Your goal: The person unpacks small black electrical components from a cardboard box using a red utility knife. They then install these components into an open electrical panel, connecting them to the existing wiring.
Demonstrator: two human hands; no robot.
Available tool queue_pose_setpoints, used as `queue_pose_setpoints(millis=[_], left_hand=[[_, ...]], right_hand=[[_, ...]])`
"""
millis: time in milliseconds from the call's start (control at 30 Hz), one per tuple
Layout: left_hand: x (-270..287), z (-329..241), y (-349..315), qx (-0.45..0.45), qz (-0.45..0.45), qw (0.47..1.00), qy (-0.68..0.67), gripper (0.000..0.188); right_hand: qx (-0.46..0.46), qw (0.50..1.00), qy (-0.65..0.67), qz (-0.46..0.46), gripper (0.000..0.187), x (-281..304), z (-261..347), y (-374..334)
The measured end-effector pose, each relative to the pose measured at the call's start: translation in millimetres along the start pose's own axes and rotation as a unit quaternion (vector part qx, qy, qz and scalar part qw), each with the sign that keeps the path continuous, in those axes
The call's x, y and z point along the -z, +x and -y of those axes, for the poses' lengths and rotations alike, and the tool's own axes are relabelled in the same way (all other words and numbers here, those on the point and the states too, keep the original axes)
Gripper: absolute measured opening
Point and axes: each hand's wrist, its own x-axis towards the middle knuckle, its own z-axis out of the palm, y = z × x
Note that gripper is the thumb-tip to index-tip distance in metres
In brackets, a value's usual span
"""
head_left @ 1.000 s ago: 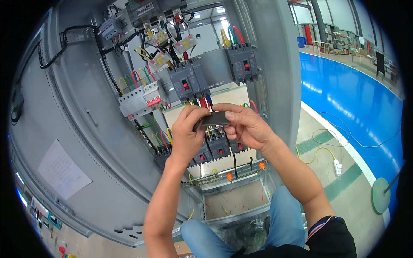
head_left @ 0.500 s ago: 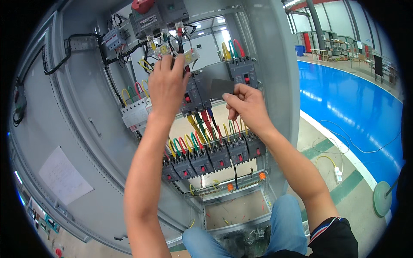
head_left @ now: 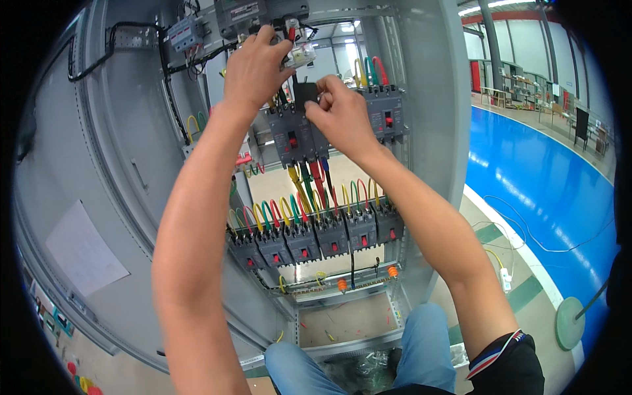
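In my right hand (head_left: 339,115) is a thin flat black plate (head_left: 305,94), pinched between thumb and bent fingers. It stands upright by the top of a dark moulded-case circuit breaker (head_left: 283,135) with a red toggle. Just left of the plate and higher, my left hand (head_left: 255,72) reaches in with curled fingers. Its fingertips are hidden, as is whatever they grip. Beside those fingers is a clear plastic part (head_left: 301,55) under the large switch (head_left: 240,14) at the top. A second circuit breaker (head_left: 385,112) sits to the right of my right hand.
A row of smaller breakers (head_left: 334,238) with looped coloured wires crosses the grey cabinet below. The cabinet door (head_left: 99,158) with a paper sheet (head_left: 86,249) is on the left. Orange insulators (head_left: 342,285) sit lower down. A cord and socket (head_left: 505,279) lie on the floor.
My right hand has moved left and up, bringing the black plate closer to my left hand and over the middle breaker. My left hand has risen slightly; the view has shifted.
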Motion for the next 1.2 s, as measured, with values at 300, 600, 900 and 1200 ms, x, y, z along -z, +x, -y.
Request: queue_pose_setpoints(millis=[300, 600, 900, 1200], left_hand=[[-5, 4, -13, 0.030, 0.002, 0.999, -0.024, 0.042], [-9, 4, -20, 0.057, 0.008, 0.998, -0.032, 0.044], [-9, 2, -20, 0.076, 0.035, 0.996, -0.044, 0.043], [-4, 0, -19, 0.086, 0.051, 0.994, -0.049, 0.043]], right_hand=[[0.053, 0.995, -0.082, -0.009, 0.026, -25, -9, 14], [0.063, 0.989, -0.133, -0.028, 0.019, -39, 4, 12], [0.091, 0.986, -0.133, -0.052, 0.018, -39, 4, 3], [0.096, 0.989, -0.086, -0.075, 0.019, -43, -9, -6]])
